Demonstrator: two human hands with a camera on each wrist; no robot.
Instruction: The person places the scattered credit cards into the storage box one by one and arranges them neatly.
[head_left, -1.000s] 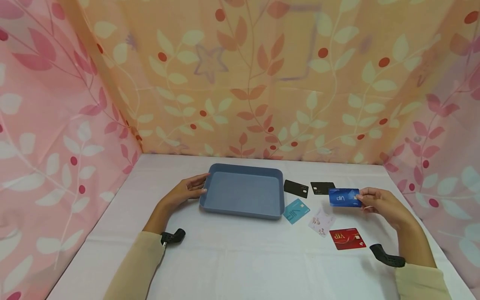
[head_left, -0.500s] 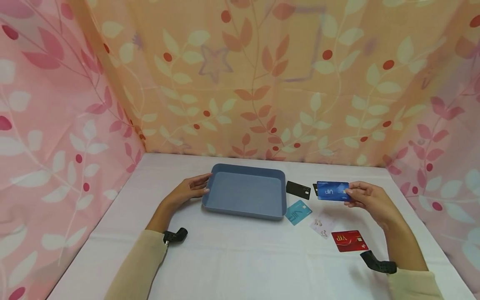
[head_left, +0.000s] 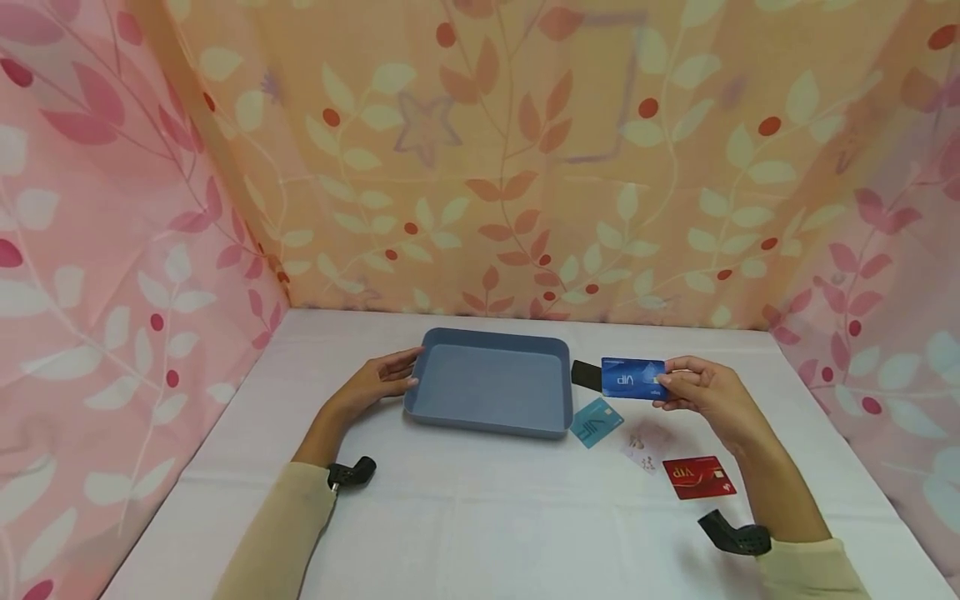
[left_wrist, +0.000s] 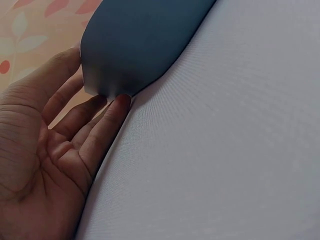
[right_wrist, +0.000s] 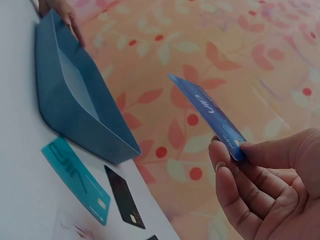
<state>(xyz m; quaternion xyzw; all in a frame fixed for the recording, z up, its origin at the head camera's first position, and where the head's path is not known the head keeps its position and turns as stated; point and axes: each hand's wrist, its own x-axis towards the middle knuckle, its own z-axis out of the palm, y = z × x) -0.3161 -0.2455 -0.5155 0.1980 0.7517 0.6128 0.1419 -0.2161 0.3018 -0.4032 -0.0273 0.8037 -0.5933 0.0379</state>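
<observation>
My right hand (head_left: 701, 387) pinches a blue VIP card (head_left: 630, 379) at one end between thumb and fingers. The card is raised above the table, right of the blue-grey tray (head_left: 487, 428), and partly covers a black card (head_left: 585, 375) in the head view. Its printed face and chip show in the right wrist view. At the tray's left end, my left hand (head_left: 375, 383) touches the wall with extended fingers (left_wrist: 100, 135). A teal card (head_left: 597, 423) lies beside the tray's near right corner.
Right of the teal card, a pale flower-patterned card (head_left: 643, 450) and a red VIP card (head_left: 699, 477) lie on the white tablecloth (head_left: 480, 533). The dark corner of another card (right_wrist: 153, 237) shows in the right wrist view. Patterned fabric (head_left: 480, 208) encloses the table.
My right hand has carried the blue card left toward the tray, passing in front of the black cards. The left hand and tray have stayed in place.
</observation>
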